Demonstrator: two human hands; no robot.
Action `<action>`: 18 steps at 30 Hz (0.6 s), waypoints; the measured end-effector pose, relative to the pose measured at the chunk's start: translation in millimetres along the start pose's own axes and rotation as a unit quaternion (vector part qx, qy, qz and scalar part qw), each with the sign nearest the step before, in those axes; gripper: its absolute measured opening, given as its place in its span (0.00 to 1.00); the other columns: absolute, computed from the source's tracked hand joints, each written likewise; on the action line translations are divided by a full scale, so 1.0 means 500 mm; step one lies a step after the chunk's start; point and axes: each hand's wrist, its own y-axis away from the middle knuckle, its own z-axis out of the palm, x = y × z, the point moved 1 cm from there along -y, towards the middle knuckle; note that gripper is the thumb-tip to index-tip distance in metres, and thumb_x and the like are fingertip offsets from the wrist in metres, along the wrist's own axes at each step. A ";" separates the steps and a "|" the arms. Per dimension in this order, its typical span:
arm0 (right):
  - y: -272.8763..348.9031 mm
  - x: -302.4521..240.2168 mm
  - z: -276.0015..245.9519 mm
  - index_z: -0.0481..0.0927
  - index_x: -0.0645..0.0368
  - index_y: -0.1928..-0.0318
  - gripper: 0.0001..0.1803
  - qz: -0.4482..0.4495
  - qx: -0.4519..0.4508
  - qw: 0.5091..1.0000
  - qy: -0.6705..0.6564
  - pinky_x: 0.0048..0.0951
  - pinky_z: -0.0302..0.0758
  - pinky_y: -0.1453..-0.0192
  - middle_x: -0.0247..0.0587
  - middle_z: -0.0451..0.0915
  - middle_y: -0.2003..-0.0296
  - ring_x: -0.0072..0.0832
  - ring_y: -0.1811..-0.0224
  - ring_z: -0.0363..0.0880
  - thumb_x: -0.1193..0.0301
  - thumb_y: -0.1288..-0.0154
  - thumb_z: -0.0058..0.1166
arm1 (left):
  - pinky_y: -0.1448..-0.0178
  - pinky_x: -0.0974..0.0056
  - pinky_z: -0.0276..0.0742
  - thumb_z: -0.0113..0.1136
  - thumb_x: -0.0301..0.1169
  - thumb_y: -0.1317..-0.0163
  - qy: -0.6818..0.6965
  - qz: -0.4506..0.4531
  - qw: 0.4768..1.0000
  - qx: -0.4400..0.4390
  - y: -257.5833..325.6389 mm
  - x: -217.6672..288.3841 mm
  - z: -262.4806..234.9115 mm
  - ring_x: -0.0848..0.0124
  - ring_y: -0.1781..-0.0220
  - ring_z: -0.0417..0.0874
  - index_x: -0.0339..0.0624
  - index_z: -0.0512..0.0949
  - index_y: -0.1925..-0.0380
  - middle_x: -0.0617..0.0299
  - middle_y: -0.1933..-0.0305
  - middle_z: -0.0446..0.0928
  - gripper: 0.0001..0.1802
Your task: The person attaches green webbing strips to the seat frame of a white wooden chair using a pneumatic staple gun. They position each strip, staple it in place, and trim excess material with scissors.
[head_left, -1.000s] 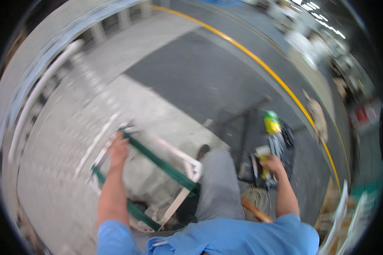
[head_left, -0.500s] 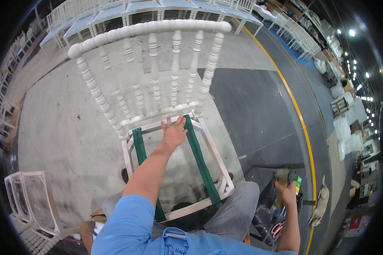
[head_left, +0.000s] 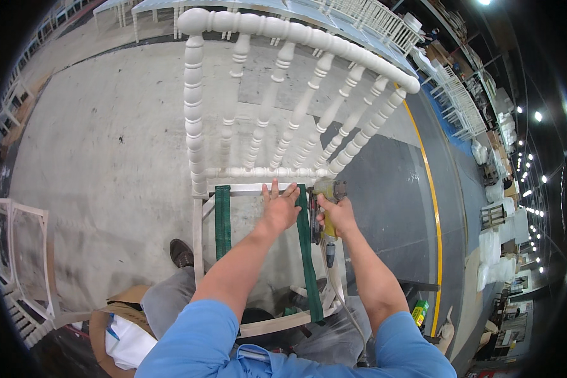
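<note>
A white chair frame (head_left: 199, 246) with a turned-spindle back (head_left: 296, 31) stands in front of me, its seat open. Two green webbing straps, the left one (head_left: 223, 220) and the right one (head_left: 310, 271), run front to back across the seat. My left hand (head_left: 280, 209) lies with fingers spread on the rear seat rail, its fingertips at the right strap's end. Gripped in my right hand (head_left: 339, 217) is a yellow and grey air staple gun (head_left: 326, 188), held at the rear right seat corner beside that strap. A hose trails from its handle toward my lap.
Another pale chair frame (head_left: 49, 271) lies at the left. An open cardboard box (head_left: 97, 334) with white material sits by my left leg. At my right is a green and yellow box (head_left: 420, 311). Rows of white chairs (head_left: 453, 101) stand farther off.
My right hand has brought the staple gun from the right side to the rear seat corner. My left hand remains on the rear rail. The view has turned to the right.
</note>
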 end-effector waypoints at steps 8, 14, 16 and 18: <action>-0.043 0.034 0.038 0.82 0.61 0.55 0.12 -0.035 0.025 0.997 0.067 0.27 0.71 0.82 0.35 0.81 0.68 0.23 0.82 0.76 0.65 0.28 0.65 | 0.16 0.30 0.27 0.57 0.48 0.27 0.010 -0.001 1.000 -0.010 0.005 -0.004 0.004 0.42 0.13 0.37 0.57 0.63 0.21 0.75 0.14 0.51 0.36; -0.056 0.038 0.041 0.84 0.63 0.59 0.13 -0.015 0.053 0.992 0.112 0.27 0.74 0.80 0.35 0.84 0.71 0.22 0.82 0.79 0.64 0.30 0.67 | 0.15 0.31 0.27 0.58 0.46 0.27 0.028 0.009 1.000 0.000 0.008 -0.009 0.005 0.43 0.13 0.37 0.54 0.63 0.22 0.75 0.14 0.52 0.36; -0.058 0.040 0.045 0.84 0.63 0.59 0.13 -0.037 0.037 0.994 0.091 0.28 0.74 0.80 0.35 0.83 0.72 0.22 0.82 0.78 0.64 0.30 0.68 | 0.15 0.31 0.27 0.58 0.46 0.27 0.026 0.013 0.999 0.029 0.009 -0.008 0.006 0.43 0.13 0.37 0.54 0.63 0.22 0.74 0.14 0.52 0.36; -0.059 0.042 0.047 0.84 0.63 0.60 0.14 -0.040 0.041 0.993 0.100 0.28 0.74 0.80 0.35 0.83 0.73 0.22 0.83 0.78 0.63 0.30 0.68 | 0.15 0.31 0.27 0.58 0.46 0.27 0.029 0.013 0.999 0.033 0.008 -0.008 0.008 0.43 0.13 0.37 0.54 0.64 0.22 0.74 0.14 0.52 0.36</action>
